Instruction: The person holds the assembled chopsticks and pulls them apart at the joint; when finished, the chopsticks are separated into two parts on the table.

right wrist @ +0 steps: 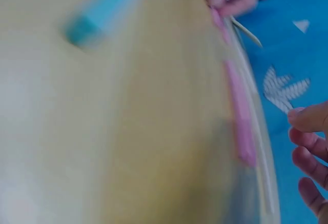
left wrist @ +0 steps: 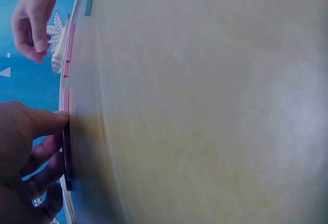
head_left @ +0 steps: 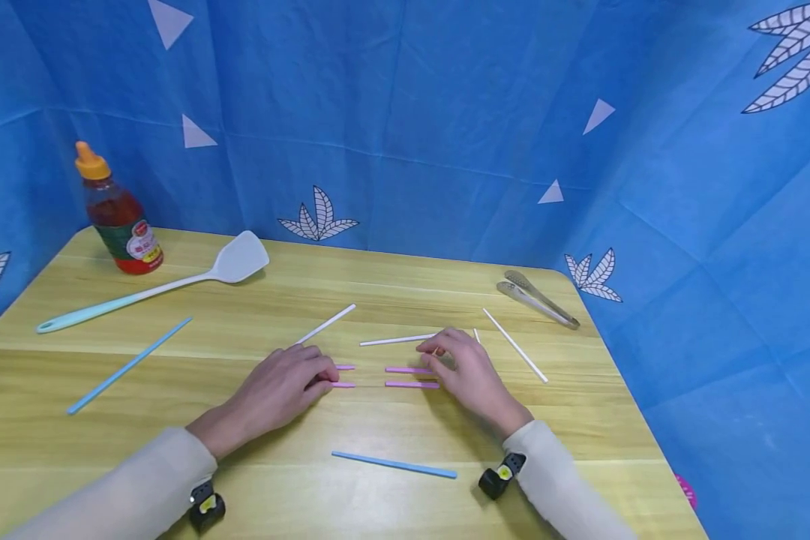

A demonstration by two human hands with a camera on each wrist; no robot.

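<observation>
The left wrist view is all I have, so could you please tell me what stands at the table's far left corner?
Observer: A sauce bottle with an orange cap, seen in the head view.
Operator: Thank you; does anything lie in front of it?
Observer: Yes, a spatula, its white blade toward the right.
Operator: And is there a stick to the left of the left hand?
Observer: Yes, a blue stick lies left of the left hand, apart from it.

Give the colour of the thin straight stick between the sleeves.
Blue; the head view shows that thin straight stick best.
</observation>
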